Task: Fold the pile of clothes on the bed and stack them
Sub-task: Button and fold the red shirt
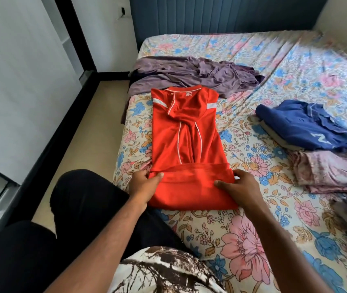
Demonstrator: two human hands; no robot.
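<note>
The red shirt (186,142) lies lengthwise near the bed's (242,240) left edge, sides folded in, hem turned up. The left hand (145,182) pinches the fold's left corner and the right hand (240,185) pinches its right. A purple heap (189,75) lies beyond; a blue shirt (307,125) tops a stack towards the right edge

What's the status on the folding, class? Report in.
Left hand and right hand pinching red shirt hem, bottom folded up. Purple garment unfolded beyond. Nothing obstructing.
</note>
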